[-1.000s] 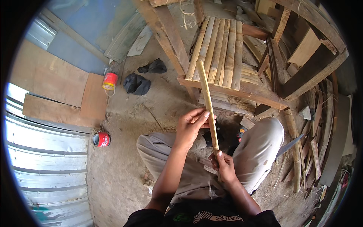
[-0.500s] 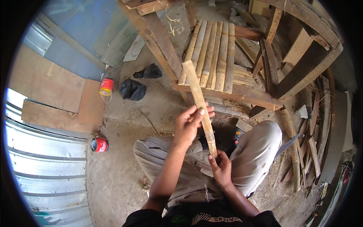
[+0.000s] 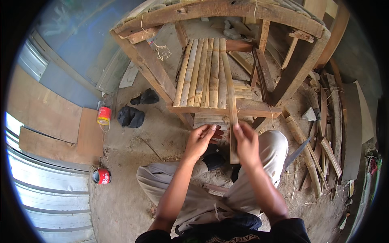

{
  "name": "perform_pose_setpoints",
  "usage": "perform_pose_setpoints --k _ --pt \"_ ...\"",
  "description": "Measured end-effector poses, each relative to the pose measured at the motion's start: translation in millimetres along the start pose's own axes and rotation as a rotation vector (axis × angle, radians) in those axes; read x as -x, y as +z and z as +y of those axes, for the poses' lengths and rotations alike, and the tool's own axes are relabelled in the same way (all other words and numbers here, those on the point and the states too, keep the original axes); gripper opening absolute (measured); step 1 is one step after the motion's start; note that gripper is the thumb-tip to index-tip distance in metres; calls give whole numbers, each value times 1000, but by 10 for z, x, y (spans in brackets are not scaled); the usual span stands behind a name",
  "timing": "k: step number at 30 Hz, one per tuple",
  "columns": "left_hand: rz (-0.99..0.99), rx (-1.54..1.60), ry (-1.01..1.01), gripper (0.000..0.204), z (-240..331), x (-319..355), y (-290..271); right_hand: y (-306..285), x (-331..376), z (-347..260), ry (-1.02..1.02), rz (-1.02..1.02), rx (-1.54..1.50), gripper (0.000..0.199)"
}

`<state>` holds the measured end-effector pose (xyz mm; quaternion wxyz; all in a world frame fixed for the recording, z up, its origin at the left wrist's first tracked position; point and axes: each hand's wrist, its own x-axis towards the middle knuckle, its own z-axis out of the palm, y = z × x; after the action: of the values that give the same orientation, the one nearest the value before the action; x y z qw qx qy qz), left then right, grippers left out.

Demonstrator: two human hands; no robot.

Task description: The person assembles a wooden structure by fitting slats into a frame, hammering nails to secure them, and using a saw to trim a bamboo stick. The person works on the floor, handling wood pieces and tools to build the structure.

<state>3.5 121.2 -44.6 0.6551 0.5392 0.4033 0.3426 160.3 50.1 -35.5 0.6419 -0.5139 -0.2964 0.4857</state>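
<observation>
- A large wooden frame (image 3: 227, 11) stands on the dusty floor (image 3: 119, 160) ahead of the seated person.
- Corrugated metal sheeting (image 3: 54, 186) lines the left side.
- Bamboo slats (image 3: 199, 77) lie side by side across the frame's lower rails.
- Split bamboo poles (image 3: 304, 152) lie to the right, beyond the person's right knee (image 3: 272, 152).
- A narrow bamboo strip (image 3: 231, 99) stands lengthwise between the hands, its upper part overlapping the slats in view; whether it touches them cannot be told.
- The right hand (image 3: 246, 141) grasps this strip, thumb along its face.
- The left hand (image 3: 201, 139) is just beside it, fingers released, loosely curled.
- A red can (image 3: 101, 176) lies near the sheeting.
</observation>
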Motion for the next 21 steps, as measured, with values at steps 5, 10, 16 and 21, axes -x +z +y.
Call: perform_pose_setpoints --k 5,10,16,21 --pt "-148 175 -26 40 147 -209 186 74 -1333 -296 -93 192 155 34" --pt "-53 32 116 32 102 -502 259 -32 -1859 -163 -102 182 464 31" --pt "182 -714 729 31 67 -629 109 -175 -1973 10 -150 51 643 31" --pt "112 -963 804 40 133 -859 90 -184 -2048 17 -177 31 710 31"
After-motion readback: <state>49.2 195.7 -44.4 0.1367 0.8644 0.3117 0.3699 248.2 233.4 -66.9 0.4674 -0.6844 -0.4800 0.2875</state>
